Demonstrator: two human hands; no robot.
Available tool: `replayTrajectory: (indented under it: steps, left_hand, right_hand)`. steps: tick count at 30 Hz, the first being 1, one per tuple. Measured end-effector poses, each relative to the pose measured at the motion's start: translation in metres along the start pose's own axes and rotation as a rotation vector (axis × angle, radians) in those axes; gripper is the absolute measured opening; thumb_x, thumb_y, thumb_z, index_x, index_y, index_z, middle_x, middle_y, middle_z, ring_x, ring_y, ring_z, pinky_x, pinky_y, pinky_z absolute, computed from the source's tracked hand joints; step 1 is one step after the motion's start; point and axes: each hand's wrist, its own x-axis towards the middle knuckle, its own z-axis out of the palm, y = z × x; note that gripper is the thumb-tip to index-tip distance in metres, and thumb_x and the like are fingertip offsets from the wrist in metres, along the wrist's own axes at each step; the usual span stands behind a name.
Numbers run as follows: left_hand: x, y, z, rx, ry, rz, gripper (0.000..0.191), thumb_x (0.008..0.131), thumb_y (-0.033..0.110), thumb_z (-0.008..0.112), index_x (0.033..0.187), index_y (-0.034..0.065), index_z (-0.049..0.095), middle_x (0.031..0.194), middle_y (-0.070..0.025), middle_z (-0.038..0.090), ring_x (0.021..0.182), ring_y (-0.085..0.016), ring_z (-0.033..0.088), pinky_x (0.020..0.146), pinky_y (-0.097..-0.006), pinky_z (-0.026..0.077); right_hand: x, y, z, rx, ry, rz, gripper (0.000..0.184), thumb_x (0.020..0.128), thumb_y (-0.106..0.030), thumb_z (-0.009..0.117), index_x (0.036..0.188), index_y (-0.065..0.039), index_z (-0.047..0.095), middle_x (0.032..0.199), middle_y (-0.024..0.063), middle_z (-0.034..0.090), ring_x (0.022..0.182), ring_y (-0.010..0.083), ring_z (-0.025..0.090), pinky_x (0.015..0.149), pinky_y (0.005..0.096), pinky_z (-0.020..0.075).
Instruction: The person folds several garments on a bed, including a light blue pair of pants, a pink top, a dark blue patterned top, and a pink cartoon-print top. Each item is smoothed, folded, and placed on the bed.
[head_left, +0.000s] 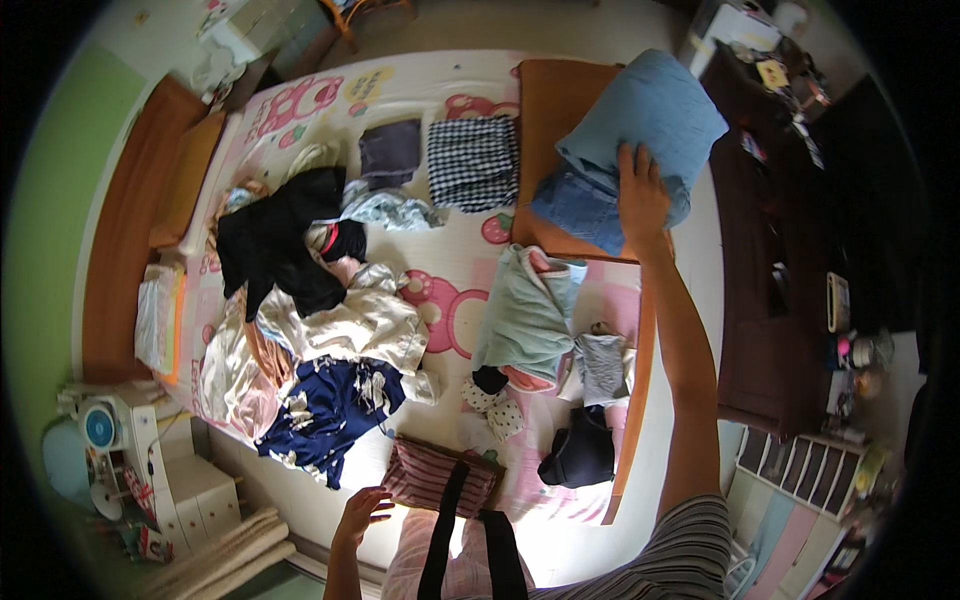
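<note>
My right hand (643, 191) lies with its fingers spread on a light blue folded cloth (649, 112), which rests over blue denim (581, 206) on a brown mat (551, 90) at the bed's far right. Whether the fingers grip the cloth I cannot tell. At the bottom, my left hand (366, 511) is apart from the clothes, fingers spread and holding nothing, beside a striped red cloth (427, 474). A checked folded cloth (474, 163) and a dark grey folded cloth (390, 152) lie left of the mat. Nearer are a pale green towel (525, 315) and a black bra (579, 448).
A heap of loose clothes covers the bed's left part, with a black garment (281, 236), cream satin clothes (367, 319) and a navy patterned garment (330, 412). A wooden headboard (124, 225) stands left, a dark wooden cabinet (757, 300) right, and a white drawer unit (199, 499) lower left.
</note>
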Motion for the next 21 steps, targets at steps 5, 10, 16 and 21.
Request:
replayTrajectory:
  steps: [5, 10, 16, 21]
  left_hand:
    - [-0.006, -0.034, 0.012, 0.000, 0.040, -0.139, 0.026, 0.087, 0.023, 0.048, 0.106, 0.0050, 0.050, 0.098, -0.0087, 0.058, 0.086, -0.020, 0.059, 0.067, -0.0303, 0.048]
    - [-0.014, -0.062, 0.012, -0.006, 0.042, -0.182, 0.031, 0.086, 0.026, 0.050, 0.109, 0.0047, 0.048, 0.102, -0.0100, 0.057, 0.090, -0.020, 0.057, 0.071, -0.0313, 0.047]
    - [0.001, -0.105, 0.011, -0.009, 0.043, -0.083, 0.028, 0.085, 0.028, 0.050, 0.105, 0.0083, 0.050, 0.100, -0.0051, 0.058, 0.086, -0.018, 0.058, 0.067, -0.0278, 0.047]
    - [0.002, -0.130, 0.017, 0.222, -0.014, 0.092, 0.024, 0.087, 0.021, 0.047, 0.102, 0.0029, 0.052, 0.093, -0.0056, 0.058, 0.081, -0.014, 0.057, 0.067, -0.0272, 0.048]
  right_hand:
    - [-0.087, -0.058, 0.127, -0.013, -0.319, -0.087, 0.041, 0.076, -0.017, 0.051, 0.115, -0.018, 0.038, 0.120, 0.0226, 0.040, 0.089, 0.0403, 0.051, 0.065, 0.0409, 0.0480]
    - [-0.114, -0.084, 0.155, -0.190, -0.328, -0.006, 0.050, 0.076, -0.017, 0.052, 0.122, -0.019, 0.033, 0.126, 0.0252, 0.031, 0.100, 0.0447, 0.042, 0.074, 0.0447, 0.0433]
    - [-0.154, -0.083, 0.115, 0.131, -0.409, 0.006, 0.054, 0.073, -0.005, 0.049, 0.124, -0.009, 0.032, 0.128, 0.0250, 0.028, 0.107, 0.0454, 0.038, 0.087, 0.0476, 0.0357]
    - [-0.268, -0.135, 0.007, 0.747, -0.789, -0.014, 0.046, 0.069, -0.007, 0.051, 0.114, 0.001, 0.043, 0.105, 0.0238, 0.049, 0.099, 0.0382, 0.046, 0.084, 0.0471, 0.0359]
